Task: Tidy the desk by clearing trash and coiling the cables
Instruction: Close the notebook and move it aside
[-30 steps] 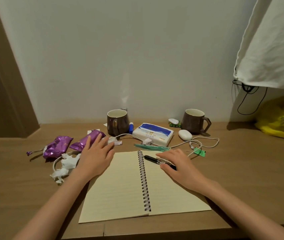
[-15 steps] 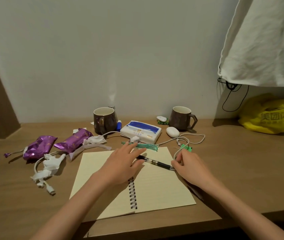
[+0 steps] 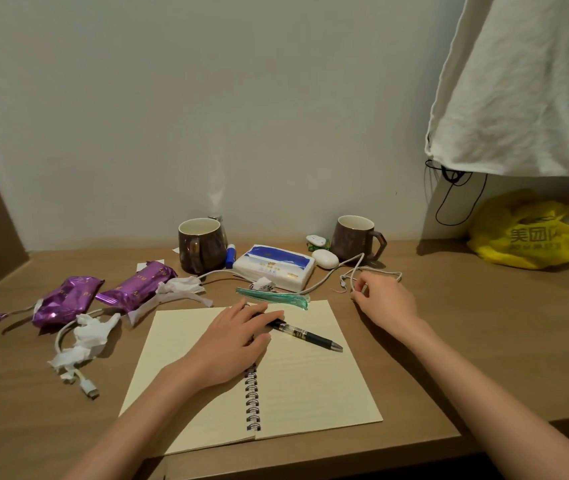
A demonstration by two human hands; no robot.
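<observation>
The white charging cable (image 3: 324, 277) lies loose on the desk (image 3: 449, 341), running from beside the tissue pack (image 3: 276, 266) into a loop by the right hand (image 3: 385, 301). That hand has left the notebook's edge for the loop, and its curled thumb and forefinger appear to pinch a strand, though the contact is small in this view. The left hand (image 3: 234, 337) has come across from the wrappers and lies flat on the open notebook (image 3: 310, 386), fingers straight and close together over the pen's (image 3: 307, 336) rear end. So coiling looks about to begin; the second cable (image 3: 87, 388), crumpled tissues (image 3: 90, 336) and purple wrappers (image 3: 64, 301) remain at the left
</observation>
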